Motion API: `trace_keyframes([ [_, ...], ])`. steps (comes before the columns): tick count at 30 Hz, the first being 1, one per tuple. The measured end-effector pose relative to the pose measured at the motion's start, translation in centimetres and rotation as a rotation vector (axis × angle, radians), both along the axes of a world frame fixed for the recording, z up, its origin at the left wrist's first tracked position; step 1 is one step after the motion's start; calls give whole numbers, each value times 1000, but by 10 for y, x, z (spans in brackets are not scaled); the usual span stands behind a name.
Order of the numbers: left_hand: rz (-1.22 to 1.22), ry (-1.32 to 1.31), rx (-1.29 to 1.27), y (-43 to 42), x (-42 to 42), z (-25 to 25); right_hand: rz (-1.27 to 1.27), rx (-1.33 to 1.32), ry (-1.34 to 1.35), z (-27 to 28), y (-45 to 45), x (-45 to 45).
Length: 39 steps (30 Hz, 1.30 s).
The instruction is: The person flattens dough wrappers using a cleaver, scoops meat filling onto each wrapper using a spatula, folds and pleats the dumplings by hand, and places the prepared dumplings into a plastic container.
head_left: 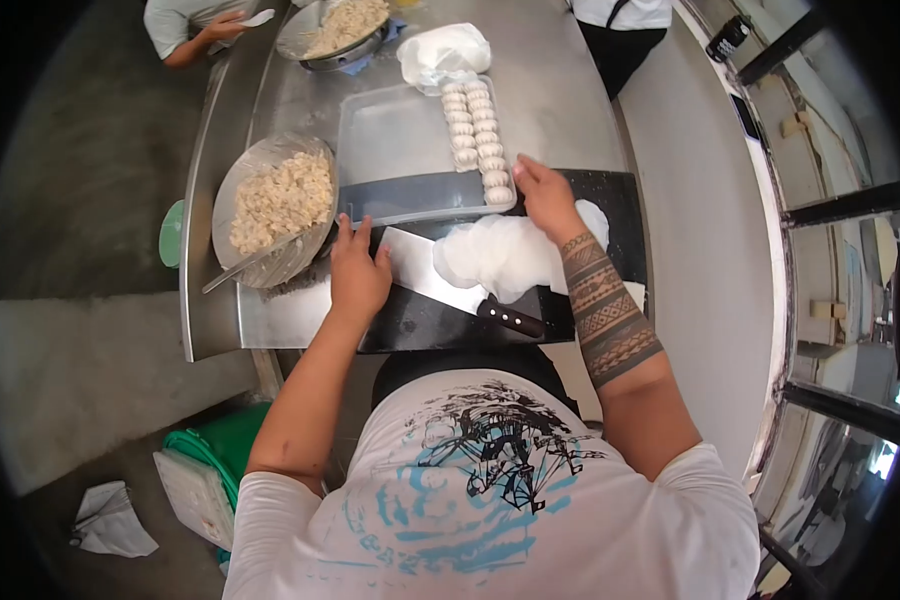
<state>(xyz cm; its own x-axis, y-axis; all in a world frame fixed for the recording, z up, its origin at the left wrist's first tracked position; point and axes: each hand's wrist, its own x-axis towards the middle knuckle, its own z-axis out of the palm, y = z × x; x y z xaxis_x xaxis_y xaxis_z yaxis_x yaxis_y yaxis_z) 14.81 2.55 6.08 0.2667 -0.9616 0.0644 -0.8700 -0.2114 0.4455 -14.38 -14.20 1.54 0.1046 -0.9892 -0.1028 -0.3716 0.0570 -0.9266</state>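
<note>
My left hand (361,268) is at the near left corner of a clear plastic tray (370,216), its fingers apart and nothing in it. At the tray's near right corner is my right hand (544,196), fingers bent, thumb and fingertips by the rim; whether they grip it is unclear. Pleated dumplings (486,140) stand in two rows along the tray's right side. Between my hands lie overlapping thin white wrappers (495,255), partly behind my right forearm. A wide-bladed cleaver (420,263) with a dark handle rests on the black board (410,320).
To the left, a bowl of filling (282,205) holds a utensil. Farther back are a second bowl (340,28) and a white plastic bag (444,52). One person (195,30) stands at the far left, another (625,30) at the far right. The metal table edge (205,240) runs along the left.
</note>
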Motion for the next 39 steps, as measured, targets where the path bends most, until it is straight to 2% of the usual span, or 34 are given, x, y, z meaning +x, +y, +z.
trace_keyframes([
  [2, -39, -34, -79, 7, -2, 1, -59, -56, -38, 35, 5, -18],
  [3, -64, -39, -115, 13, -4, 5, -73, -181, 61, 35, 6, -36],
  [6, -178, -23, -224, 30, -13, 9, -152, -204, 95, 45, 33, -87],
  [9, -299, 70, -237, 43, -24, 13, -243, -104, 164, 47, 74, -122],
  [13, -402, 203, -190, 37, -44, 13, -275, 55, 194, 40, 124, -126],
  [17, -505, 293, -170, 22, -70, 14, -136, -319, 384, 28, 147, -117],
  [24, -672, 364, -144, 12, -105, 25, 74, -609, 733, 21, 151, -103],
  [28, -695, 344, -152, 14, -105, 22, 178, -597, 846, 16, 153, -105],
  [31, -685, 337, -164, 18, -100, 20, 235, -545, 810, 18, 151, -110],
  [34, -668, 325, -156, 23, -92, 18, 246, -651, 817, 21, 144, -112],
  [39, -611, 325, -149, 29, -81, 17, 261, -622, 747, 20, 138, -112],
])
